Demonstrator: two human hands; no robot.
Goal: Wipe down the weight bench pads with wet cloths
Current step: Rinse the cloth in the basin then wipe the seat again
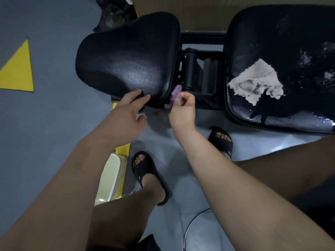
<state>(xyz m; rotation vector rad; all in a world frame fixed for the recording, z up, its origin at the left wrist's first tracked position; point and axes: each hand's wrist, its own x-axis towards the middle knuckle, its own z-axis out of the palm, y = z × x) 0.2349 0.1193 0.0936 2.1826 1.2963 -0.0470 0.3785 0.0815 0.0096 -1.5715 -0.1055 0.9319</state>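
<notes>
Head view, bench: two black padded vinyl pads on one black metal frame (199,73), the smaller seat pad (126,58) to the left and the longer back pad (282,66) to the right, with the hinge gap between them.
Head view, cloths: two in all. A small purple cloth (175,96) is pressed at the seat pad's near right corner; a crumpled pale grey cloth (257,82) lies loose on the back pad, near its left edge.
Left hand (129,109): fingers curled over the seat pad's near edge, steadying it; it holds no cloth.
Right hand (182,109): closed in a pinch round the purple cloth, working it against the corner's side wall.
Progress, back pad: streaked with wet patches and droplets, so it looks already wetted, though probably not wiped dry.
Progress, seat pad: the top shows an even sheen with no droplets; I judge only the edges and underside remain.
Other counts: two black slide sandals (146,176), one pale plastic tub (110,176) on the floor at the lower left.
</notes>
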